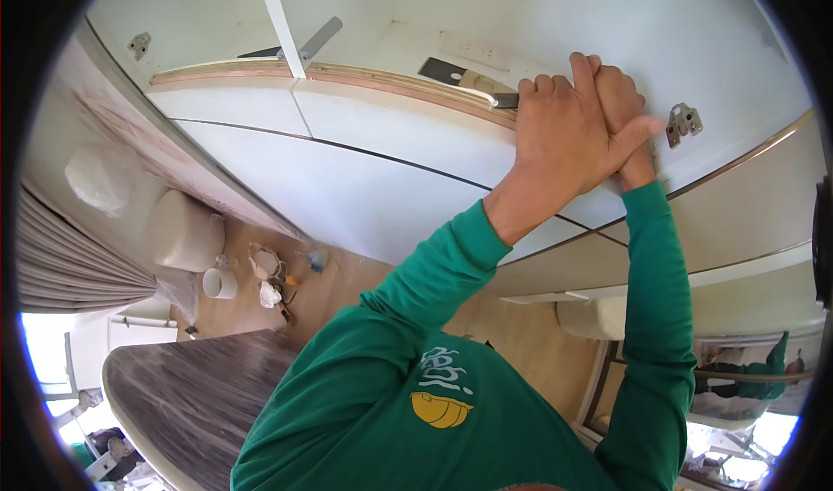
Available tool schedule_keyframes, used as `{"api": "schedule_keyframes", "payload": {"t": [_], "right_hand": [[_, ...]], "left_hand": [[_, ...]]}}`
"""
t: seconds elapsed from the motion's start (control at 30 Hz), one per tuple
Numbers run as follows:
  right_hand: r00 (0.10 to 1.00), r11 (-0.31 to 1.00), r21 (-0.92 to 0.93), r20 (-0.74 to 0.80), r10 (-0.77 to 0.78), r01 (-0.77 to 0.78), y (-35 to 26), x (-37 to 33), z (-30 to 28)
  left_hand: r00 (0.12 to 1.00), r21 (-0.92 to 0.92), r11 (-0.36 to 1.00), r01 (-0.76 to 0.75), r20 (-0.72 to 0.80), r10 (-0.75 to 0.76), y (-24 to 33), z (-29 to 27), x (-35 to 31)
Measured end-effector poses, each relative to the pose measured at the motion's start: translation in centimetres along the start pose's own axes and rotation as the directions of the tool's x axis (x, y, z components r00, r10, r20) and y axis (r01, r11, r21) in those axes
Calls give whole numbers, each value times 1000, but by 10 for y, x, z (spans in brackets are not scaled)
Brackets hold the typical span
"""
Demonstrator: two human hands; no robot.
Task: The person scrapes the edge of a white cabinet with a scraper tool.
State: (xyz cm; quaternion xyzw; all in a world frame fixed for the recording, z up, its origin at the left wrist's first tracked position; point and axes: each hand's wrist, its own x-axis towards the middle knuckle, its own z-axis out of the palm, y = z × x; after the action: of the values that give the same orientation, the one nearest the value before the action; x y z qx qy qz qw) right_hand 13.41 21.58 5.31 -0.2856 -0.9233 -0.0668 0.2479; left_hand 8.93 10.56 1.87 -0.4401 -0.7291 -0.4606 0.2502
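Observation:
Both my hands are together at the wooden front edge (390, 87) of a white cabinet (416, 157). My left hand (564, 131) overlaps my right hand (620, 101), its thumb across the right wrist. Three left fingers curl down over the edge, and the index finger reaches forward. My right hand is closed and partly covered; what lies inside either grip is hidden. A grey metal end (505, 101) shows right beside the left fingers. Just left of it, a flat dark piece with a hole (442, 71) lies on the ledge beside a tan strip.
A grey-handled tool (323, 42) leans by the upright divider (282, 22). A metal hinge plate (684, 125) is fixed to the cabinet right of my hands. On the floor at left are a white bucket (219, 283) and loose items. A plastic-covered dark surface (200, 387) stands lower left.

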Motion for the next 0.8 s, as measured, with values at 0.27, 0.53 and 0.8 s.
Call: {"api": "schedule_keyframes", "payload": {"t": [0.27,0.53,0.8], "right_hand": [[999,1000,8,24,-26,26,0,-2,-5],[998,998,52,61,-22,19,-3,-1,-10],[995,997,69,94,-29,23,-8,1,-11]], "left_hand": [[999,-13,1000,2,-48,-3,0,6,-4],[998,-70,998,2,68,3,-3,-2,3],[996,-1,1000,-27,80,27,-9,-5,4]]}}
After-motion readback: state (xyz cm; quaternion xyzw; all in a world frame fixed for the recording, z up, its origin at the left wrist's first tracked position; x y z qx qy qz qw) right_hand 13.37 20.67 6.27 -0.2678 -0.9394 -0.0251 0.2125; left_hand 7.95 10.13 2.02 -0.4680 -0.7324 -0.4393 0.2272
